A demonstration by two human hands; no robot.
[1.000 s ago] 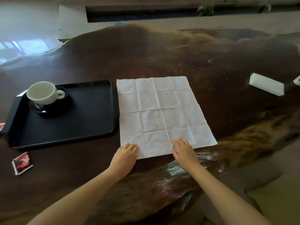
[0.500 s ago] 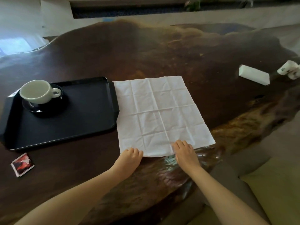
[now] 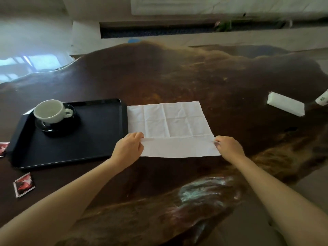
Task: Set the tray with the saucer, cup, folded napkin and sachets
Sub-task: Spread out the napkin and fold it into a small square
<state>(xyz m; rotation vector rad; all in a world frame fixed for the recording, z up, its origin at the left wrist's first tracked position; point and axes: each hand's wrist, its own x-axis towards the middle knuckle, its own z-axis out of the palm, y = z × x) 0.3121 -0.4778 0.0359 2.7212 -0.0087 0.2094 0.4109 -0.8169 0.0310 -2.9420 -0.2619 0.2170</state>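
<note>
both hands have carried the near edge of the white napkin away from the body, leaving a folded band across it. the left hand and right hand each pinch a corner of that flap, where a second ago they pressed flat. the napkin lies on the wooden table, touching the black tray, where the cup sits on its saucer. a red sachet lies nearby.

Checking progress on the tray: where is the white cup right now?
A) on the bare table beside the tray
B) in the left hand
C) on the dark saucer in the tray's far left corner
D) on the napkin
C: the cup sits on the saucer inside the tray.
</note>
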